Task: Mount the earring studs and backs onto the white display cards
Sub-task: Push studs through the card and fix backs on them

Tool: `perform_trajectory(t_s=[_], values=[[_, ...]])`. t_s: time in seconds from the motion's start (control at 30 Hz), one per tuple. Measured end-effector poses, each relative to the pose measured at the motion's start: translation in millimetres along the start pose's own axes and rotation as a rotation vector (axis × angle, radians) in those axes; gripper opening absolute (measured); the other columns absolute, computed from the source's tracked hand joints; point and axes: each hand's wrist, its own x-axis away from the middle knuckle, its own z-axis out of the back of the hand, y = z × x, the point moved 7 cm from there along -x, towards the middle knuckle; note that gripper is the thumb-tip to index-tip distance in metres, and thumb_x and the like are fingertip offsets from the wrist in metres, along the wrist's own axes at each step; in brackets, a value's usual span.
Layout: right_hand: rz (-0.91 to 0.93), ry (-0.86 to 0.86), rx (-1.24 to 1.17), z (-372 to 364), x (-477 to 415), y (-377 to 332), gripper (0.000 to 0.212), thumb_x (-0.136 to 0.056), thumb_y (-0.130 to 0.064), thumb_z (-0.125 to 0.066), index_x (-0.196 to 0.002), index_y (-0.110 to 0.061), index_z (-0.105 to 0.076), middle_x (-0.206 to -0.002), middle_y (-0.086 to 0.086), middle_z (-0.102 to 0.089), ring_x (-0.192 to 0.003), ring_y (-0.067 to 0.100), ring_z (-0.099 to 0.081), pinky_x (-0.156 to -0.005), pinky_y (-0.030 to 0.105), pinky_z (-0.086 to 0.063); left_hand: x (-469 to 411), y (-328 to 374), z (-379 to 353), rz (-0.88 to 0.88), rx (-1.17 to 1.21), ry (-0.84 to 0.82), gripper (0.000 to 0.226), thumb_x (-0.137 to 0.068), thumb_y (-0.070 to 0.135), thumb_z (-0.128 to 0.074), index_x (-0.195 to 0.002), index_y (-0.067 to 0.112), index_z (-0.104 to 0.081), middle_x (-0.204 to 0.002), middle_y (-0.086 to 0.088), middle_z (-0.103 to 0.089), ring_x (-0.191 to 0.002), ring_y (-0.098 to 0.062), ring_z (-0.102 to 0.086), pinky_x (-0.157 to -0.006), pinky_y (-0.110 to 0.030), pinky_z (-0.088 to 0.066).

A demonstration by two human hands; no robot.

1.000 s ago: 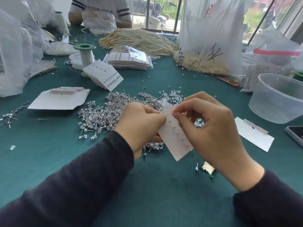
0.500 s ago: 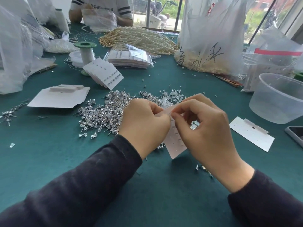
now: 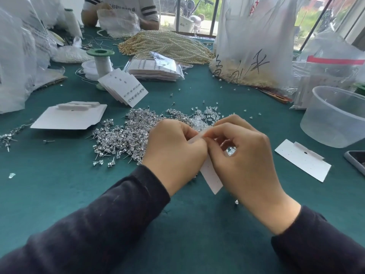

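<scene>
A white display card point(image 3: 212, 176) stands almost edge-on between my two hands above the green table. My left hand point(image 3: 174, 150) grips its left side with curled fingers. My right hand point(image 3: 245, 157) pinches at the card's top edge with thumb and forefinger; whatever small part it holds there is hidden. Behind my hands lies a wide heap of silver earring studs point(image 3: 126, 136), and a smaller heap of clear earring backs point(image 3: 207, 117) sits just beyond them. A blank card point(image 3: 302, 160) lies flat to the right.
A fan of filled cards point(image 3: 123, 89) leans by a green-topped spool point(image 3: 101, 61). A flat white card box point(image 3: 69, 117) lies left, a clear plastic tub point(image 3: 335, 115) right, a phone point(image 3: 357, 160) at the right edge. Pearl strands point(image 3: 167, 45), plastic bags and another person sit behind.
The card has turned from facing me to nearly edge-on, and both hands have drawn closer together around its top.
</scene>
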Motion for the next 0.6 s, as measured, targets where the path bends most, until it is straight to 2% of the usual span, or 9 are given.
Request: perform_trajectory(t_s=[0.13, 0.23, 0.3, 0.37, 0.43, 0.5, 0.6], values=[[-0.012, -0.007, -0.024, 0.7, 0.3, -0.4, 0.010, -0.073, 0.001, -0.066, -0.069, -0.007, -0.071, -0.075, -0.001, -0.063, -0.067, 0.009, -0.056, -0.060, 0.011, -0.042, 0.9, 0.6, -1.5, 0.012, 0.049, -0.035, 0.017, -0.057, 0.023, -0.055, -0.059, 0.011, -0.067, -0.058, -0.015, -0.068, -0.062, -0.034, -0.067, -0.061, -0.048, -0.057], [-0.018, 0.003, -0.061, 2.9, -1.1, -0.5, 0.009, -0.074, -0.002, -0.066, -0.071, -0.008, -0.072, -0.075, -0.002, -0.064, -0.067, 0.010, -0.057, -0.061, 0.015, -0.045, -0.6, 0.7, -3.5, 0.046, 0.108, -0.070, 0.013, -0.059, 0.021, -0.058, -0.062, 0.016, -0.069, -0.061, -0.017, -0.069, -0.065, -0.036, -0.068, -0.064, -0.049, -0.057], [-0.028, 0.016, -0.089, 5.6, -2.3, -0.1, 0.007, -0.075, -0.004, -0.068, -0.072, -0.009, -0.071, -0.077, -0.004, -0.064, -0.068, 0.010, -0.058, -0.061, 0.017, -0.046, -1.8, -0.2, -3.5, 0.077, 0.173, -0.084, 0.011, -0.064, 0.013, -0.061, -0.056, 0.009, -0.067, -0.056, -0.010, -0.068, -0.055, -0.026, -0.067, -0.054, -0.037, -0.058], [-0.047, 0.029, -0.109, 8.2, -2.3, 1.0, 0.005, -0.075, -0.005, -0.068, -0.073, -0.009, -0.069, -0.078, -0.004, -0.063, -0.069, 0.010, -0.058, -0.062, 0.019, -0.047, -2.1, -1.0, -3.3, 0.110, 0.253, -0.093, 0.022, -0.071, 0.000, -0.061, -0.050, 0.008, -0.064, -0.049, -0.004, -0.065, -0.046, -0.016, -0.064, -0.045, -0.024, -0.052], [-0.060, 0.032, -0.117, 9.0, -1.6, 1.6, 0.004, -0.076, -0.006, -0.067, -0.073, -0.009, -0.067, -0.077, -0.003, -0.062, -0.069, 0.010, -0.058, -0.063, 0.022, -0.048, -2.1, -0.7, -3.1, 0.114, 0.270, -0.097, 0.025, -0.073, -0.003, -0.058, -0.052, 0.009, -0.064, -0.048, -0.003, -0.064, -0.044, -0.014, -0.063, -0.044, -0.021, -0.049], [-0.054, 0.036, -0.107, 8.5, -1.2, 0.8, 0.004, -0.076, -0.007, -0.065, -0.073, -0.009, -0.066, -0.076, -0.003, -0.061, -0.068, 0.010, -0.057, -0.063, 0.024, -0.048, -2.0, 0.1, -2.1, 0.091, 0.248, -0.088, 0.021, -0.071, 0.000, -0.059, -0.052, 0.007, -0.065, -0.050, -0.005, -0.066, -0.046, -0.018, -0.064, -0.044, -0.025, -0.052], [-0.034, 0.038, -0.087, 6.8, -1.1, 0.0, 0.005, -0.075, -0.003, -0.064, -0.071, -0.007, -0.065, -0.075, 0.000, -0.059, -0.067, 0.012, -0.056, -0.061, 0.025, -0.047, -0.9, 4.6, 0.8, 0.019, 0.148, -0.041, 0.014, -0.058, 0.019, -0.057, -0.056, 0.008, -0.066, -0.056, -0.012, -0.069, -0.057, -0.032, -0.067, -0.057, -0.045, -0.058]])
